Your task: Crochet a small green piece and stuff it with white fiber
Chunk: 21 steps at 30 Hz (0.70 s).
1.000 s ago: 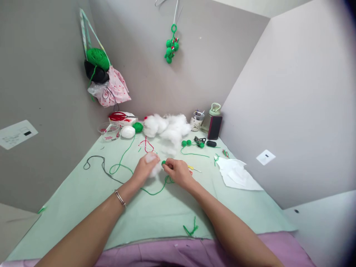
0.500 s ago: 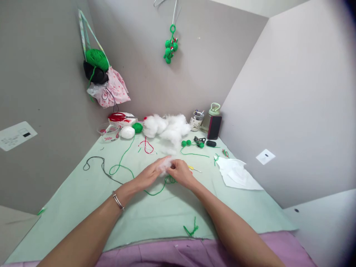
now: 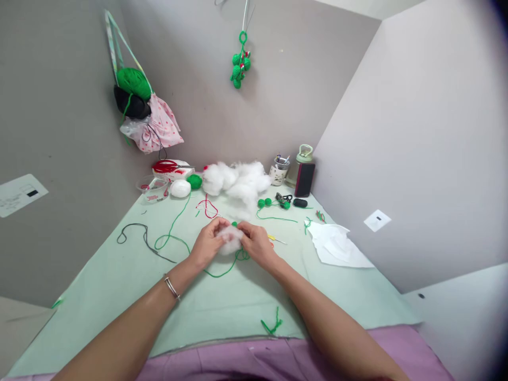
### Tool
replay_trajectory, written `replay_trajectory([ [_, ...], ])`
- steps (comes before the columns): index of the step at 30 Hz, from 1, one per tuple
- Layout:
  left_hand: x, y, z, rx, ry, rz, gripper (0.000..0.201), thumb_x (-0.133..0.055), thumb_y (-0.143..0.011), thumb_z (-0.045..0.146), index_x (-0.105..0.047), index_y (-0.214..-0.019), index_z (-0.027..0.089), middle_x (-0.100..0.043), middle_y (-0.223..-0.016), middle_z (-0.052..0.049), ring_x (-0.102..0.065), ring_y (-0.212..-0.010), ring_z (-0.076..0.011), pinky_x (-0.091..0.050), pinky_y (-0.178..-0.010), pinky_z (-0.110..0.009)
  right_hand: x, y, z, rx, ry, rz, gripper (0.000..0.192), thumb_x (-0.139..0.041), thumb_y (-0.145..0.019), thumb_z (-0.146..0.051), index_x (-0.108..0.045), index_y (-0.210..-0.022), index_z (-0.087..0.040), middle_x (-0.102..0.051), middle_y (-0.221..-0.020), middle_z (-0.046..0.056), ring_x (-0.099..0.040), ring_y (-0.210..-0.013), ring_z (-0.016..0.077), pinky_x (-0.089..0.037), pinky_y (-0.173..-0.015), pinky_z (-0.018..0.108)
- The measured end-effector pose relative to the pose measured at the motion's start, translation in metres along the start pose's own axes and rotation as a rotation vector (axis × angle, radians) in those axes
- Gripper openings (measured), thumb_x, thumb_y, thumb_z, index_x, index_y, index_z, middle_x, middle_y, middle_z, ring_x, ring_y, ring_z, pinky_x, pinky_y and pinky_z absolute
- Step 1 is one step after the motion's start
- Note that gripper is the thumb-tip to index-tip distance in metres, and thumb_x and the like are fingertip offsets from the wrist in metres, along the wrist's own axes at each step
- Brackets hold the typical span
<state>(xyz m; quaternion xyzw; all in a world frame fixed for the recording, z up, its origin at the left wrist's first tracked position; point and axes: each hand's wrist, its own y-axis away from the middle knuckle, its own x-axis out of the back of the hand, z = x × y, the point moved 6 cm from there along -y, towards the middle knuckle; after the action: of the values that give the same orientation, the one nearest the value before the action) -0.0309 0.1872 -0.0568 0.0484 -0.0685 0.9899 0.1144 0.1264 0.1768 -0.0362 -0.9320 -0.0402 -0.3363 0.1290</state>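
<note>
A loose tuft of white fibre stuffing is stretched between my two hands above the table. My left hand pinches its left side, with fingers curled. On the other side my right hand grips the tuft between thumb and fingers. A small green piece shows just behind the tuft, beside my right fingertips; I cannot tell whether it is held. Below the hands, green yarn trails over the cloth to a green ball. A yellow-handled hook lies right of my right hand.
A heap of white stuffing sits at the back, beside a white yarn ball. Red scissors rest on a box. At the back right stand a pen cup, a bottle and a phone. White sheets lie to the right.
My left hand has gone from flat and outstretched to curled fingers on the tuft. The tuft now spreads wider between both hands, and the green piece has come into view behind it.
</note>
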Motion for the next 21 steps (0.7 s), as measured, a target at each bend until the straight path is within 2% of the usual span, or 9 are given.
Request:
replay_trajectory([
  [4,0.000,0.001,-0.005,-0.018,-0.083,0.026,0.030,-0.069,-0.101,0.036,-0.068,-0.124,0.016,-0.072,-0.121,-0.009,-0.072,-0.102,-0.0239,-0.062,-0.088,-0.044,-0.002,0.001,-0.001,0.042,0.037,-0.033,0.023,-0.049,-0.081,-0.010,-0.069,-0.079,-0.022,-0.061,-0.058,-0.003,-0.054,-0.058,0.0152,-0.038,-0.062,0.024],
  [13,0.004,0.000,0.003,-0.095,-0.258,0.037,0.030,-0.069,-0.101,0.036,-0.069,-0.125,0.017,-0.071,-0.126,-0.010,-0.071,-0.107,-0.0255,-0.062,-0.093,-0.047,0.003,0.002,-0.006,0.082,0.085,-0.091,0.027,-0.050,-0.084,-0.009,-0.075,-0.087,-0.022,-0.067,-0.063,-0.003,-0.057,-0.059,0.0142,-0.039,-0.063,0.023],
  [21,0.003,0.001,-0.001,-0.068,-0.359,0.057,0.033,-0.069,-0.101,0.036,-0.068,-0.128,0.017,-0.070,-0.128,-0.011,-0.071,-0.108,-0.0260,-0.062,-0.093,-0.048,-0.002,0.002,-0.011,0.062,0.132,-0.044,0.015,-0.059,-0.087,-0.017,-0.073,-0.083,-0.022,-0.057,-0.058,-0.005,-0.044,-0.055,0.0130,-0.032,-0.061,0.024],
])
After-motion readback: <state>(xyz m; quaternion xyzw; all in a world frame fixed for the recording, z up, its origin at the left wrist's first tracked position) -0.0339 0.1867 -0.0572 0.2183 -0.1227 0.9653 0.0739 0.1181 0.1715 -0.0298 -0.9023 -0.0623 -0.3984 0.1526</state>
